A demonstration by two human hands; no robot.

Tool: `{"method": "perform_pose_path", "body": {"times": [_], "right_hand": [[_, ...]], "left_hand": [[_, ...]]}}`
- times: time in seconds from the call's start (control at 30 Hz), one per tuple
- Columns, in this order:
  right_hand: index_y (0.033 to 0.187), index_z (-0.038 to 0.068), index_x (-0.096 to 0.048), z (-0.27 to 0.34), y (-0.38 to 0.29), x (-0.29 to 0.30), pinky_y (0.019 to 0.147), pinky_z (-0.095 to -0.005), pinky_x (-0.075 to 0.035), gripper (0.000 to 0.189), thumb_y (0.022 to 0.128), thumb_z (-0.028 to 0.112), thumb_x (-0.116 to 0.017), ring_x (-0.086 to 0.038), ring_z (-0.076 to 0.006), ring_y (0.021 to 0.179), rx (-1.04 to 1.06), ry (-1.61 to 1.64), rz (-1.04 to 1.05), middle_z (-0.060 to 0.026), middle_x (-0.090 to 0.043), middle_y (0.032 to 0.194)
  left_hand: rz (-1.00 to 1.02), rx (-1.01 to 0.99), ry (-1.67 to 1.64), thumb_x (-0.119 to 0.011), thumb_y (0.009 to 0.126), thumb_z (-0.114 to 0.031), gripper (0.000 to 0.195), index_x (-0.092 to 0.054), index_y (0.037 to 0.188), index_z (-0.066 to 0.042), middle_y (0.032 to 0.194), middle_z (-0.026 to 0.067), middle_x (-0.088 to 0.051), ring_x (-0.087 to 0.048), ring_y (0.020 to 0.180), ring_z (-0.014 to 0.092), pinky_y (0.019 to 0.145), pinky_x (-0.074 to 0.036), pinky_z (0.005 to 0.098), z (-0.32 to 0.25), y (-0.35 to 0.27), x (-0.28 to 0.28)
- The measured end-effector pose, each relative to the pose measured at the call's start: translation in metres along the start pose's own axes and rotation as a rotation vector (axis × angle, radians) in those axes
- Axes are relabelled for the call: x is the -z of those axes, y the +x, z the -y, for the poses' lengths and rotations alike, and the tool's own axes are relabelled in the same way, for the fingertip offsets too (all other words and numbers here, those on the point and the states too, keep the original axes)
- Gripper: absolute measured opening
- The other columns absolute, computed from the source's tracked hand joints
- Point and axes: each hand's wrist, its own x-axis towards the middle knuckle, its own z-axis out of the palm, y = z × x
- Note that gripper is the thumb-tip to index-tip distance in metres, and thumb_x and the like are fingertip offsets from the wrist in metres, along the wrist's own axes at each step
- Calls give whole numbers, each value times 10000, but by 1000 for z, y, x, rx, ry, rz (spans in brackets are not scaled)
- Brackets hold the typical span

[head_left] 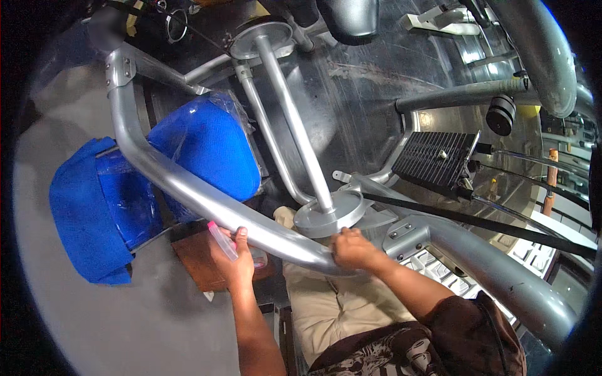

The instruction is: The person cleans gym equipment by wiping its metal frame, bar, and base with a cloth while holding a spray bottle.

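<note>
My left hand (237, 258) holds a slim translucent plastic bottle (225, 243) with a pink end, just below a bent silver-painted steel tube (202, 188). The left thumb points up beside the bottle, close to the tube's lower side. My right hand (355, 249), fingers curled, is at the tube's near right end; it is slightly blurred, and whether something is under the fingers cannot be made out. Right behind it stands a round silver disc (329, 221) at the end of a straight silver bar (294, 117), with a second disc (262, 40) at the far end.
A blue padded chair (211, 150), partly wrapped in clear plastic, stands beyond the tube at left. To the right are a black weight stack (435, 160) on guide rods, a black strap (470, 218) and a thick grey frame tube (498, 272). A brown board (193, 263) lies below.
</note>
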Motion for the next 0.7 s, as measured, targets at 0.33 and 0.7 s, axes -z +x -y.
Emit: {"method": "perform_pose_path", "body": {"times": [0.33,0.7], "right_hand": [[997,52,-736,-27,-18,44,932,-533,-463,256,923,241,-581,-618,-409,1092,36,-206,168,-177,-719,1023],[959,-37,-699,20,8,18,915,-527,-518,327,973,255,-554,-671,-459,997,-83,214,-1,-299,-696,1044]], "left_hand": [[-52,-75,-36,-805,876,-146,340,-516,1019,-37,900,33,-507,-525,824,179,791,-468,334,11,1,3],[49,-139,-33,-745,941,-140,261,-509,1017,-60,902,-2,-493,-522,737,102,660,-458,267,6,-59,3]]}}
